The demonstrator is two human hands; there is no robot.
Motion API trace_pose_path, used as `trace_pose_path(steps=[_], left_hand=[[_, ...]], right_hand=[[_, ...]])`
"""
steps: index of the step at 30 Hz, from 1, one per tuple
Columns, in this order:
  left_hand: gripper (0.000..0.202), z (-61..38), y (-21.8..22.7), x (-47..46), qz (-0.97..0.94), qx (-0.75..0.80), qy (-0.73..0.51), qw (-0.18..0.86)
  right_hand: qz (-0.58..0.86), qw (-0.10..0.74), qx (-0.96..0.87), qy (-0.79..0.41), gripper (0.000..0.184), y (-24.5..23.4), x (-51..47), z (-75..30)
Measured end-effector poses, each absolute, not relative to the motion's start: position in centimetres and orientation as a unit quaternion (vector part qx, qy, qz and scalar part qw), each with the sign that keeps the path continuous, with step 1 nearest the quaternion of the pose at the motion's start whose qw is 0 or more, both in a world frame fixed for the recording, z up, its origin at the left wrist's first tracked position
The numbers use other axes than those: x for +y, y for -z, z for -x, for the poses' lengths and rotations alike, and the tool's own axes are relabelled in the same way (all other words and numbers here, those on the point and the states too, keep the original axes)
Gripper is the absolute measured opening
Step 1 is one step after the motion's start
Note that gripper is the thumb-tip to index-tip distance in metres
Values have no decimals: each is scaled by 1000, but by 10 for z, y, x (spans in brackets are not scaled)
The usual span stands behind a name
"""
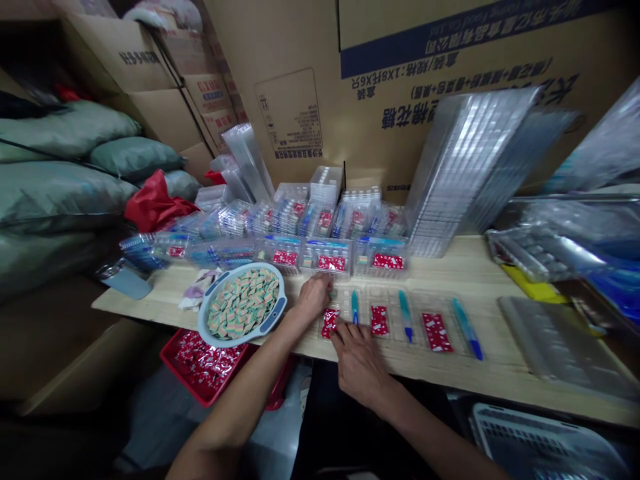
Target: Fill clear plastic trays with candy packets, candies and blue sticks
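The right hand [359,363] rests half-bent fingers on a red packet [329,323] while the left hand [314,298] curls closed beside it; a hasty slip could skew the packet.

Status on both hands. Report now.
Right hand, fingers on red packet in clear blister tray. Left hand just past packet, grip unclear. Teal-and-blue stick beside packet.

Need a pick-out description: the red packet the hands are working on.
On the light wooden bench, follow the clear plastic trays along its front edge. The red printed packet is the leftmost of three, and the only one with the right hand on it, the left hand just above.
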State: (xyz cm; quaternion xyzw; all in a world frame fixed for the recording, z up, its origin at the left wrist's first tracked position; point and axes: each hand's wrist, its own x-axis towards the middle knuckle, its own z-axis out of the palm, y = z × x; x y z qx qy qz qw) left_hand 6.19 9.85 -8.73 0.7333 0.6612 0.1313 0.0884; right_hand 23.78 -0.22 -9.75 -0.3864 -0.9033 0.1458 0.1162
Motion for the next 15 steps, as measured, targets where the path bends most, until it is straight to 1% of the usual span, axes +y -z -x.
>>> trace_pose_path(steps=[3, 5, 7, 10, 13, 15], left_hand=[[33, -60, 84, 85, -752, 643, -135, 59], [34, -57, 83, 77, -792, 600, -106, 45], [32, -55, 83, 70, -826, 560, -55, 33], [26, -59, 81, 63, -837, 546, -3, 20], [22, -66, 75, 58, -838, 544, 21, 37], [24, -65, 67, 53, -834, 549, 2, 64]], right_hand=[[387, 125, -901, -148, 50, 100, -2, -238], [389, 125, -901, -148, 49, 100, -2, -238], [388, 120, -901, -150, 46, 99, -2, -238], [387, 109, -903, -151, 45, 97, -3, -239], [398, 96, -903, -132, 46, 98, -4, -239], [401, 95, -904, -115, 44, 101, -4, -238]])
